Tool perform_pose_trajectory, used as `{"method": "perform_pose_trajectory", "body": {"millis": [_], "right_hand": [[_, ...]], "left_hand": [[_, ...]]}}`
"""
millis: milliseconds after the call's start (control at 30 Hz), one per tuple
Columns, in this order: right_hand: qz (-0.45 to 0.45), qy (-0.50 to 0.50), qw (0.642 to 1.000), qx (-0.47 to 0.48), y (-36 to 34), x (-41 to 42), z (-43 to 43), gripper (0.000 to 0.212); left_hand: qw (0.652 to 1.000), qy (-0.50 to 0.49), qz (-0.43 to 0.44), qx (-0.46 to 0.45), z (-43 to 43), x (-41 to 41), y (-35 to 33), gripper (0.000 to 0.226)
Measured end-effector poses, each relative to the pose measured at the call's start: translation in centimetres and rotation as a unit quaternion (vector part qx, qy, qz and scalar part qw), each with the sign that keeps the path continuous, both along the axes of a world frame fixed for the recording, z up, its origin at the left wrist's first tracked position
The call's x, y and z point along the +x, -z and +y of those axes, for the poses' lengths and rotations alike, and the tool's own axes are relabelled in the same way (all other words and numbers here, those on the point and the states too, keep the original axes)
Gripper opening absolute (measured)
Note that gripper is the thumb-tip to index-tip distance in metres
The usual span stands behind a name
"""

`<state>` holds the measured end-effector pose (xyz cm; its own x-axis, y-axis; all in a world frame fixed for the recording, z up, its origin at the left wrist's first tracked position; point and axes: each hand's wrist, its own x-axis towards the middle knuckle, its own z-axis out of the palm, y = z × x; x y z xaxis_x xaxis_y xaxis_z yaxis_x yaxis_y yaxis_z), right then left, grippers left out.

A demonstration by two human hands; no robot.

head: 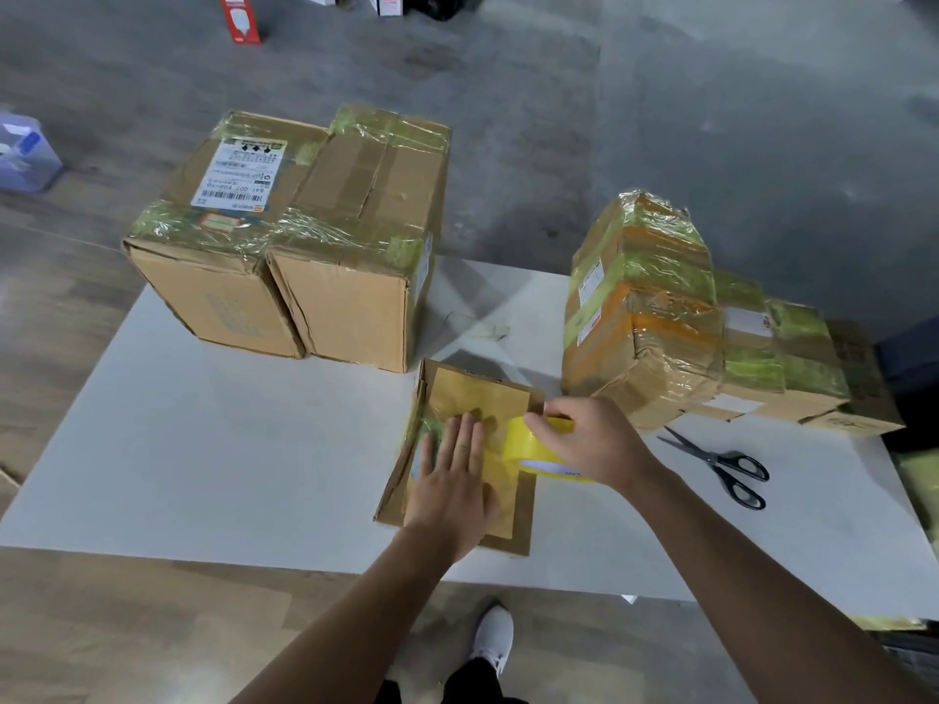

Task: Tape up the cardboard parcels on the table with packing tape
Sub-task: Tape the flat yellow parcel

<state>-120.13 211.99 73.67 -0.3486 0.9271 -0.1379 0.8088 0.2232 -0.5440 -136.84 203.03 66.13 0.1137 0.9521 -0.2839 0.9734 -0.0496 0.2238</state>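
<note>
**Flat parcel being taped near the table's front edge**

The flat cardboard parcel [500, 393] is lying on the white table [203, 449], its near edge sitting close to the table's front edge. The left hand [457, 480] is pressing down on the parcel's top with fingers straight and held together. The right hand [589, 439] is gripping the yellow tape roll [528, 444] with fingers curled around it, at the parcel's right edge, where a strip of tape is running across the cardboard under the left hand.

Bare tabletop is stretching out left of the parcel, in front of the large boxes. On the right, the scissors [721, 462] are lying with blades apart, just beside the right forearm and near the wrapped bundle [640, 307].

Counting: one flat parcel, one tape roll, one pair of scissors, two large boxes [305, 236] standing side by side and taped together at the back left, and one wrapped bundle with smaller taped boxes [792, 368] reaching toward the right edge; their exact number is not showing clearly.
</note>
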Motion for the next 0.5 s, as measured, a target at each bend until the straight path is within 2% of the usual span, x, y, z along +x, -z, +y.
{"method": "perform_pose_trajectory", "body": {"millis": [100,200,333,500], "right_hand": [[0.045,0.008,0.998,-0.034,0.1,1.1,-0.3,0.054],[-0.026,0.009,1.0,0.003,0.2,0.7,-0.5,0.059],[-0.133,0.039,0.99,0.034,0.8,3.6,-0.3,0.06],[-0.138,0.061,0.988,-0.013,2.2,4.8,-0.8,0.057]], "left_hand": [[1.0,0.001,0.004,-0.022,-0.1,-0.4,1.0,0.074],[0.999,0.011,0.015,-0.027,0.3,-0.6,1.3,0.073],[0.999,0.017,0.018,-0.034,0.2,-0.5,1.4,0.084],[0.995,-0.005,0.056,-0.08,0.7,0.8,0.3,0.082]]}}
